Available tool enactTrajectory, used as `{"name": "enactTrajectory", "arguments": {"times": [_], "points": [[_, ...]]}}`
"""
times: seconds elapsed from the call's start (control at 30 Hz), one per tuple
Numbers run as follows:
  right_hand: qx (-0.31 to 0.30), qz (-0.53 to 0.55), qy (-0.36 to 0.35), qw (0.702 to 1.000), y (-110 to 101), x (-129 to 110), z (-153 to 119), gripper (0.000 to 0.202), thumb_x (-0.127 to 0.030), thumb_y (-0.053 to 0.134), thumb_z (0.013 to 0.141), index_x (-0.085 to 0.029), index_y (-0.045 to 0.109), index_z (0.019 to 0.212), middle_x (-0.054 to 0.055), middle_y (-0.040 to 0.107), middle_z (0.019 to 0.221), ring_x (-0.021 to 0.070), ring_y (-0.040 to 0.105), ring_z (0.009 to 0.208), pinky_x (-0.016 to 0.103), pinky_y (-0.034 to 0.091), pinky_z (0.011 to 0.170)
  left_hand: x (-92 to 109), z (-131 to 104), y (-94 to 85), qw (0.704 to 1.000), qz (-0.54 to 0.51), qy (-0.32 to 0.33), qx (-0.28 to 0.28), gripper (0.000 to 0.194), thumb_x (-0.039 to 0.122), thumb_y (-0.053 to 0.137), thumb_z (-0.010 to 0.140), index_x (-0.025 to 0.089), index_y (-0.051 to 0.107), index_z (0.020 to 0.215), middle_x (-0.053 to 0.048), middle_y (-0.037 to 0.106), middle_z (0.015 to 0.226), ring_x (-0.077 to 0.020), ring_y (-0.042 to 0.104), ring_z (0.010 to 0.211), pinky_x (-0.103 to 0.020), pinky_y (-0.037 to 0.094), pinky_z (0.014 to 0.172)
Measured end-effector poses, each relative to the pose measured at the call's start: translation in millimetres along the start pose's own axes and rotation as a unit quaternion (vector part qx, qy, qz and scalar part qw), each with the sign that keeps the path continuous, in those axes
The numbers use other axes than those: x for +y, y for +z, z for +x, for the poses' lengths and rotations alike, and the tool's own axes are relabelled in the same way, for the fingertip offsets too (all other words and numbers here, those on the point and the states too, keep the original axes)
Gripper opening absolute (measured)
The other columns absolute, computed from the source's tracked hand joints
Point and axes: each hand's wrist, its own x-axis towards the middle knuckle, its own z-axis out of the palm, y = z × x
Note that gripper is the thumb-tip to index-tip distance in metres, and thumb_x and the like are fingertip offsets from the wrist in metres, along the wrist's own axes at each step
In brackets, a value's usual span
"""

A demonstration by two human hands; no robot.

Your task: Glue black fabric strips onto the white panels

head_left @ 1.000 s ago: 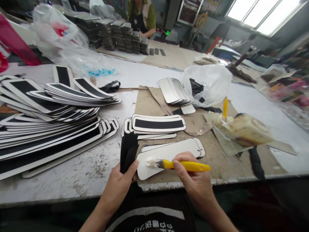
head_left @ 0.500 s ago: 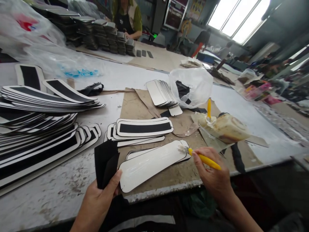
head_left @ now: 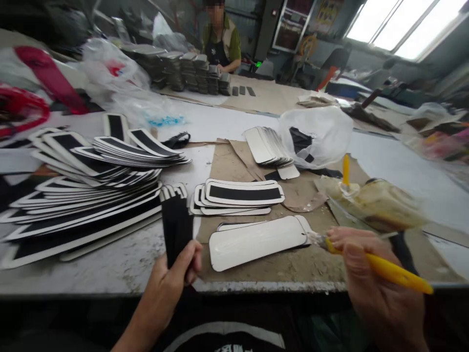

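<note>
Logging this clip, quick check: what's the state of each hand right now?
Left hand: closed, holding black strips.
Right hand: closed, holding a yellow-handled brush.

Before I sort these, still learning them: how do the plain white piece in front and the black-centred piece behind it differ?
The plain white piece has a shiny, unbordered face; the black-centred piece is dark inside a white border. The plain white piece slants; the black-centred piece runs nearly straight across the view. Both are long with rounded corners.
</note>
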Motion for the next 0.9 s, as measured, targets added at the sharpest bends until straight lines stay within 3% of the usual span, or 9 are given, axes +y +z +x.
{"name": "enactTrajectory", "arguments": {"times": [0.1,0.2,0.27,0.37,0.4,0.43,0.6,0.73,0.9], "points": [[-0.078,0.091,0.023,0.992,25,-16,1,0.015,-0.026,0.043,0.09,-0.021,0.056,0.084,0.003,0.059,0.083,0.0151,0.058,0.079,0.026,0.047,0.069,18,-20,10.9,0.987,-0.121,-0.057,-0.087,0.029,0.045,0.053,0.08,0.016,0.059,0.077,0.001,0.051,0.054,-0.0083,0.038,0.046,-0.02,0.032,0.046],[-0.18,0.183,0.069,0.964,57,-36,0,0.017,-0.032,0.047,0.088,-0.02,0.057,0.08,0.0,0.056,0.069,0.0118,0.055,0.061,0.022,0.045,0.055,22,-32,24.9,0.973,-0.149,-0.082,-0.158,0.03,0.044,0.054,0.081,0.015,0.059,0.076,0.0,0.053,0.052,-0.0075,0.039,0.043,-0.021,0.03,0.044],[-0.246,0.273,0.143,0.919,74,-47,-4,0.019,-0.037,0.054,0.083,-0.019,0.054,0.08,-0.002,0.056,0.063,0.0113,0.055,0.054,0.022,0.045,0.051,19,-36,33.4,0.973,-0.127,-0.071,-0.18,0.033,0.045,0.054,0.081,0.014,0.06,0.07,-0.001,0.053,0.049,-0.0078,0.039,0.041,-0.021,0.029,0.043],[-0.336,0.418,0.27,0.799,86,-56,-10,0.026,-0.044,0.057,0.079,-0.021,0.045,0.077,-0.008,0.051,0.049,0.0125,0.054,0.038,0.022,0.042,0.039,12,-39,43.8,0.975,-0.08,-0.058,-0.197,0.044,0.048,0.053,0.08,0.013,0.059,0.054,-0.001,0.049,0.043,-0.0078,0.039,0.04,-0.022,0.028,0.043],[-0.347,0.444,0.294,0.772,87,-57,-11,0.027,-0.045,0.056,0.08,-0.021,0.042,0.075,-0.009,0.047,0.044,0.0127,0.052,0.034,0.022,0.039,0.035,10,-39,46.2,0.975,-0.071,-0.06,-0.204,0.045,0.048,0.053,0.08,0.013,0.059,0.052,-0.002,0.048,0.042,-0.0081,0.04,0.04,-0.022,0.029,0.043],[-0.342,0.451,0.304,0.766,85,-56,-12,0.028,-0.045,0.055,0.081,-0.022,0.041,0.073,-0.01,0.045,0.042,0.0125,0.05,0.031,0.021,0.038,0.033,8,-39,47.8,0.974,-0.067,-0.062,-0.208,0.044,0.047,0.053,0.08,0.013,0.06,0.053,-0.002,0.05,0.044,-0.0087,0.042,0.041,-0.022,0.03,0.043],[-0.148,0.318,0.282,0.893,71,-42,-17,0.032,-0.044,0.061,0.077,-0.02,0.045,0.063,-0.008,0.04,0.047,0.0078,0.041,0.04,0.02,0.037,0.04,0,-39,49.0,0.979,-0.041,-0.045,-0.193,0.038,0.047,0.054,0.08,0.012,0.066,0.071,-0.007,0.062,0.059,-0.0138,0.053,0.05,-0.026,0.042,0.052],[-0.08,0.337,0.317,0.883,71,-31,-29,0.03,-0.046,0.057,0.08,-0.021,0.044,0.069,-0.007,0.041,0.052,0.0082,0.04,0.044,0.019,0.036,0.041,-11,-48,58.4,0.982,0.014,-0.034,-0.187,0.043,0.051,0.054,0.078,0.011,0.066,0.064,-0.007,0.06,0.057,-0.015,0.054,0.052,-0.027,0.044,0.055],[-0.021,0.38,0.32,0.868,60,-19,-30,0.024,-0.043,0.055,0.083,-0.022,0.044,0.078,-0.005,0.047,0.057,0.0091,0.045,0.045,0.02,0.038,0.042,-26,-61,68.8,0.966,0.025,-0.039,-0.255,0.047,0.056,0.052,0.077,0.013,0.064,0.065,-0.009,0.061,0.06,-0.016,0.055,0.054,-0.028,0.044,0.056]]}}
